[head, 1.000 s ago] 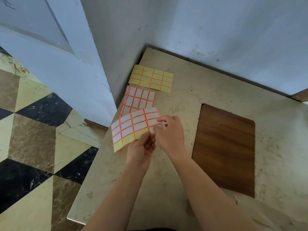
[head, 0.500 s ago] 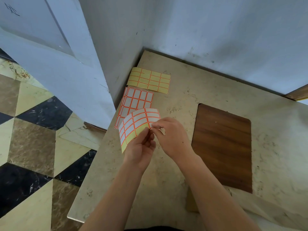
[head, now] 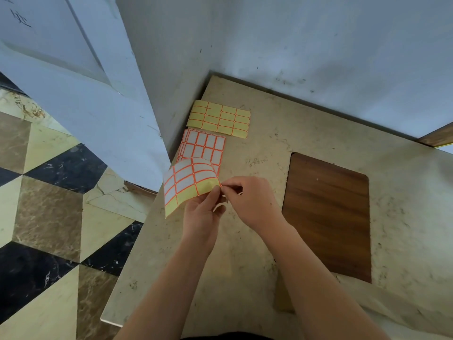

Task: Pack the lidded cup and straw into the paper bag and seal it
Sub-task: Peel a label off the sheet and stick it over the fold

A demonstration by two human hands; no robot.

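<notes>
My left hand (head: 201, 214) holds a curved sheet of white, orange-bordered stickers (head: 188, 182) by its lower right corner, above the table's left part. My right hand (head: 247, 200) pinches at that same corner with fingertips, where a sticker edge is lifted from the yellow backing. Neither the cup, the straw nor the paper bag's opening shows; a brown paper corner (head: 282, 298) peeks out beside my right forearm.
Two more sticker sheets lie on the beige stone table (head: 269, 148): a white-and-orange one (head: 206, 146) and a yellow one (head: 220, 119) near the wall corner. A dark wooden board (head: 328, 214) is set in the tabletop at right. Tiled floor lies left of the table edge.
The held sticker sheet has bent more and shifted left. My right fingertips have closed onto its corner, next to my left thumb.
</notes>
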